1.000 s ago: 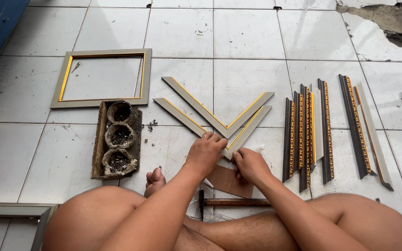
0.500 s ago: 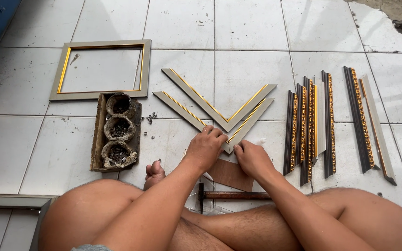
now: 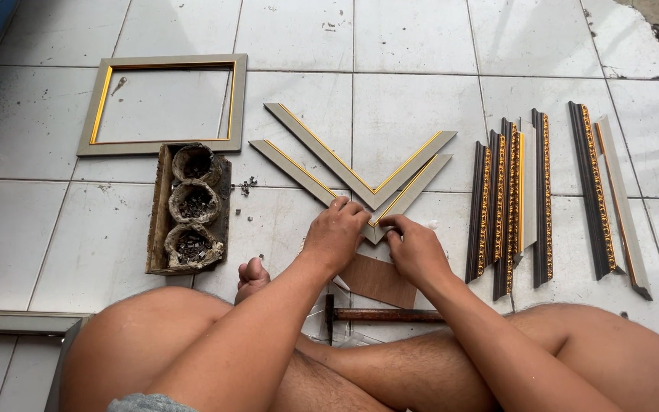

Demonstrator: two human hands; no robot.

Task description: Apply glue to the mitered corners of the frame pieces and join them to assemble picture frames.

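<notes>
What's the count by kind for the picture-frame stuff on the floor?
Finished frame: 1
V-shaped corner pieces, upper and lower, under both hands: 2
Loose dark and pale frame strips at right: about 7, overlapping
Tray of three bowls: 1
Hammer: 1
Total: about 12

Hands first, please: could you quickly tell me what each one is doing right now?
Left hand: curled, fingers pressing on the corner of the lower V-shaped frame piece.
Right hand: curled, fingertips on the same corner; a closed grip cannot be told.
</notes>
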